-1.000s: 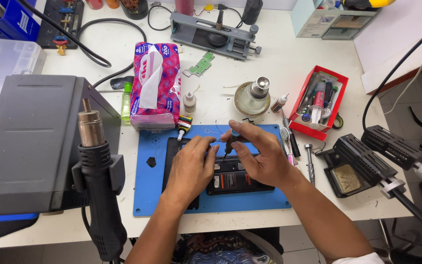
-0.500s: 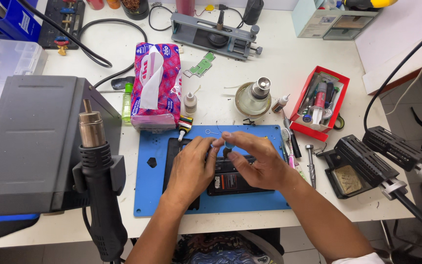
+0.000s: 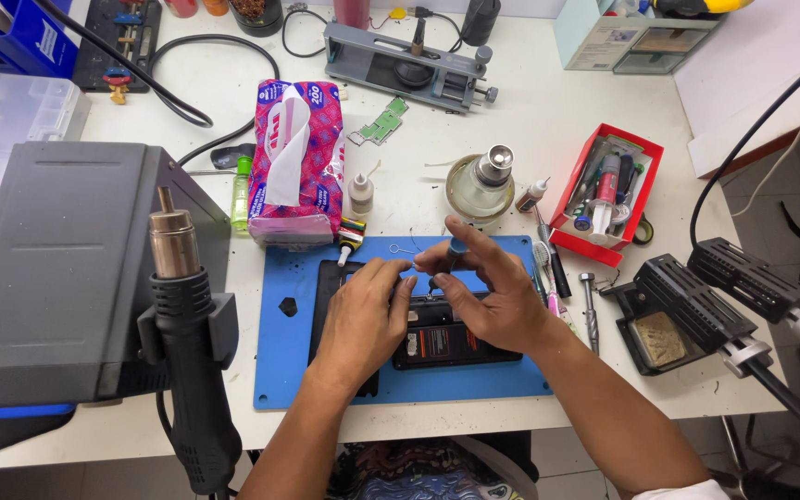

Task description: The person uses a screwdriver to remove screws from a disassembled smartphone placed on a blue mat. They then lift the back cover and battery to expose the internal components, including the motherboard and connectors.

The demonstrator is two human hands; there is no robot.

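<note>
Your left hand [image 3: 363, 315] lies flat, fingers together, pressing the opened phone [image 3: 446, 338] onto the blue mat [image 3: 280, 361]. Your right hand [image 3: 488, 296] pinches a small dark screwdriver [image 3: 454, 252] upright just above the phone's upper edge. Beyond your right hand stands a glass dispenser bottle [image 3: 481, 185]; further right sits a red tray [image 3: 645, 199] on the tabletop [image 3: 548, 120].

Pink-and-blue tissue pack [image 3: 296, 157] near bench centre. Red tray [image 3: 648, 190] toward right edge. Pale carton [image 3: 636, 37] at back-right corner.
</note>
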